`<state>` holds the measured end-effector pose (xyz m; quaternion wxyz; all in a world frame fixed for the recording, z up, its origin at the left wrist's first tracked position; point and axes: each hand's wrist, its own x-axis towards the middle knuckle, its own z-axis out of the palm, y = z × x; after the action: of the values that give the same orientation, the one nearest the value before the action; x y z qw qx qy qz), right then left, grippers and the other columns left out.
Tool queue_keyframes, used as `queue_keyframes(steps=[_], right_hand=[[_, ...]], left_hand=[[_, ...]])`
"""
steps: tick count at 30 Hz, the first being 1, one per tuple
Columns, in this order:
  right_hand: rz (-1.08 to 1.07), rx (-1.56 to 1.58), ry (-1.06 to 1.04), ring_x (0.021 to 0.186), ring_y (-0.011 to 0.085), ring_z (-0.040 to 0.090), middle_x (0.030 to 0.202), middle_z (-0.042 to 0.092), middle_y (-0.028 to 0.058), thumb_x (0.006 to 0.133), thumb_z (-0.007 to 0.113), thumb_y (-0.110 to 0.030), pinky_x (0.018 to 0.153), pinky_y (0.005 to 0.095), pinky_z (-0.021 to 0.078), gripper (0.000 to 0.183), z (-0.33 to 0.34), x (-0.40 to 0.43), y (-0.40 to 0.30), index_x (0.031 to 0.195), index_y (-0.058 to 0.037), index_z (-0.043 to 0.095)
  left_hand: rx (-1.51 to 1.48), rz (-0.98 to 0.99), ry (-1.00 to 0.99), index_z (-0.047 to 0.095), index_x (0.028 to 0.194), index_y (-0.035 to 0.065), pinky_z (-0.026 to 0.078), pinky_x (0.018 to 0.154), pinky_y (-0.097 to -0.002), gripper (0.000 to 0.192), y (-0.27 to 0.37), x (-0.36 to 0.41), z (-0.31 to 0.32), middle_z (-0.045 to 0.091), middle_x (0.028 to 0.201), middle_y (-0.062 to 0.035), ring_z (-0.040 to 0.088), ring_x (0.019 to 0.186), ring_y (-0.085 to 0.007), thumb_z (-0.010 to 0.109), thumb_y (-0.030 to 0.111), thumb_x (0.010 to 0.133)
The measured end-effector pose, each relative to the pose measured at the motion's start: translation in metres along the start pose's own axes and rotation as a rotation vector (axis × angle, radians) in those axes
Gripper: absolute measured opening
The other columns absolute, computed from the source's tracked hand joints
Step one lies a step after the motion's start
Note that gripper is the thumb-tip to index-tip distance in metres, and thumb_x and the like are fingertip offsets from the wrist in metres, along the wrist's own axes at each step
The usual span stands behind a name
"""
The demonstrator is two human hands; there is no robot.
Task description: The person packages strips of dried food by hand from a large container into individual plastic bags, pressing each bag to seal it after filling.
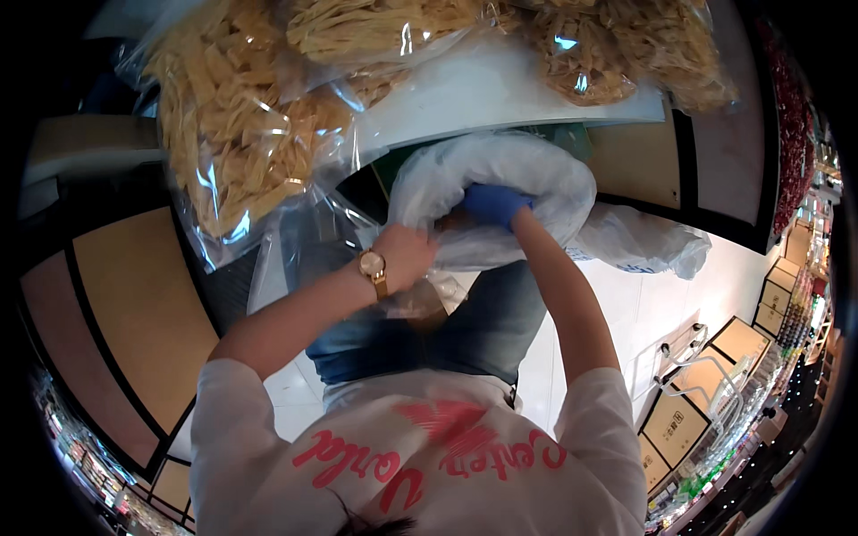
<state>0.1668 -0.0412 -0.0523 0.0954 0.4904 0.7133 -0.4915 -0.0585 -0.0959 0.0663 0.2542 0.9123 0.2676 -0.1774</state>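
Note:
A large whitish translucent plastic bag (pixel 563 175), its thick rim rolled outward, sits open between my knees. My right hand (pixel 493 204), in a blue glove, reaches down inside its mouth. Its fingertips are hidden, beside something brownish that I cannot make out. My bare left hand (pixel 404 254), a gold watch (pixel 373 264) on the wrist, is closed at the near left side of the rim. Thin clear plastic (pixel 422 298) bunches below that hand, apparently in its grip. Blur and the hand itself hide the left fingertips.
Clear bags of dried yellowish strips (pixel 234 147) lie ahead on a white counter (pixel 462 94), one overhanging at left. More such bags (pixel 583 57) lie at far right. Another whitish bag (pixel 643 241) rests on the floor (pixel 603 308) at right. Display cabinets (pixel 127 315) stand close on both sides.

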Motion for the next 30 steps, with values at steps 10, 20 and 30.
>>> queue_keyframes(steps=[10,20,30], right_hand=[[0.318,-0.397,0.226,0.114,0.0273,0.044,0.124,0.047,0.0167,0.069,0.065,-0.045,0.100,0.0395,0.0296,0.068,0.047,0.045,0.026,0.120,-0.0016,0.050],[0.424,-0.369,0.418,0.118,0.0396,0.037,0.120,0.048,0.0128,0.057,0.071,-0.042,0.098,0.0580,0.0271,0.062,0.083,0.053,-0.057,0.109,-0.0128,0.057],[0.120,-0.206,0.521,0.095,0.0289,0.060,0.106,0.061,0.0154,0.083,0.048,-0.036,0.083,0.0398,0.0458,0.036,0.078,0.066,0.022,0.107,-0.0125,0.060]], left_hand=[[-0.165,-0.051,0.027,0.049,0.103,0.0023,0.051,0.058,-0.0371,0.052,-0.005,-0.004,0.005,0.054,0.097,-0.0107,0.062,0.068,-0.0284,0.074,0.018,0.060],[-0.195,-0.082,0.052,0.050,0.098,0.0004,0.051,0.057,-0.0380,0.048,-0.008,-0.003,0.019,0.055,0.095,-0.0113,0.062,0.066,-0.0300,0.073,0.016,0.059],[-0.206,-0.139,0.003,0.049,0.105,0.0035,0.051,0.057,-0.0376,0.054,-0.012,-0.015,0.006,0.053,0.109,-0.0111,0.062,0.067,-0.0300,0.075,0.022,0.061]])
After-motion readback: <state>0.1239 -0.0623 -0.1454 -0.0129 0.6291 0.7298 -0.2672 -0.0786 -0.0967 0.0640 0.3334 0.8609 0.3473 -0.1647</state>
